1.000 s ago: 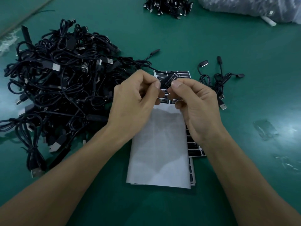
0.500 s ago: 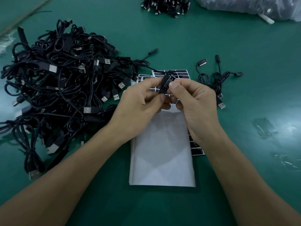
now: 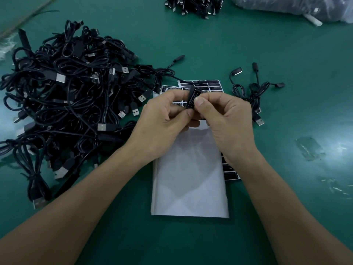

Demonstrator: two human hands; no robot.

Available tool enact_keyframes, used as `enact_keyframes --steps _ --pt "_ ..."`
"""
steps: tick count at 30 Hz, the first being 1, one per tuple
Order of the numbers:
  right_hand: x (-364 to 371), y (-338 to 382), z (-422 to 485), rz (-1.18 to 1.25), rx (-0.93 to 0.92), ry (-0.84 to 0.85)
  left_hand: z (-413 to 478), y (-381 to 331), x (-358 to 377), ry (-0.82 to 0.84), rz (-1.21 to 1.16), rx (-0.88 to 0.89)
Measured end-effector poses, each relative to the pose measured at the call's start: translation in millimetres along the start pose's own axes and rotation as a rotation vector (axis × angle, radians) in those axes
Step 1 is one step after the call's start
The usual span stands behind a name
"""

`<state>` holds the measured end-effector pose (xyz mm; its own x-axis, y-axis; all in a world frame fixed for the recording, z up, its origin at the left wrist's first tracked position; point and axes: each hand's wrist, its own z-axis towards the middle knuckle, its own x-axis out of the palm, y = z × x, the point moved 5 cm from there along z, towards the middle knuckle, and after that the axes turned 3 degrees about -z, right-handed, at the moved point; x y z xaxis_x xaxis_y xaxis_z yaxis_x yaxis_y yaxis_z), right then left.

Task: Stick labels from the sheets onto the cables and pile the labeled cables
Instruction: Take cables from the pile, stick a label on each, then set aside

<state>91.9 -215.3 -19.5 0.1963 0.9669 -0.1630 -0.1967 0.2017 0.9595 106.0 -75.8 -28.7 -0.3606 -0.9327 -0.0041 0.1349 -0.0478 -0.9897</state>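
Both hands meet above the label sheets at the middle of the green table. My left hand (image 3: pixel 164 119) and my right hand (image 3: pixel 227 121) pinch a small black controller block of a cable (image 3: pixel 193 97), which stands nearly upright between the thumbs and carries a black label with white print. Its cord trails away to the big tangle of black USB cables (image 3: pixel 68 104) on the left. A sheet of black labels (image 3: pixel 206 86) shows just beyond the fingers. White backing paper (image 3: pixel 191 180) lies under my wrists.
A small bunch of black cables (image 3: pixel 252 94) lies to the right of the sheets. More cables (image 3: pixel 193 5) sit at the top edge, beside a clear plastic bag (image 3: pixel 305 6). Scraps of clear film (image 3: pixel 309 148) lie on the mat at right.
The block has turned from tilted to nearly upright between my fingers. My left thumb has slid closer to the right thumb along the label.
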Motion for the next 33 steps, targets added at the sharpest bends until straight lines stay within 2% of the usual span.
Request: enact_keyframes --steps 17,33 --pt "-1.0 3.8 -0.9 0.030 -0.020 -0.022 2.2 2.8 -0.6 -0.004 0.003 -0.031" --pt "-0.8 6.4 -2.3 -0.042 -0.025 -0.052 0.1 -0.5 0.5 -0.045 0.008 -0.066"
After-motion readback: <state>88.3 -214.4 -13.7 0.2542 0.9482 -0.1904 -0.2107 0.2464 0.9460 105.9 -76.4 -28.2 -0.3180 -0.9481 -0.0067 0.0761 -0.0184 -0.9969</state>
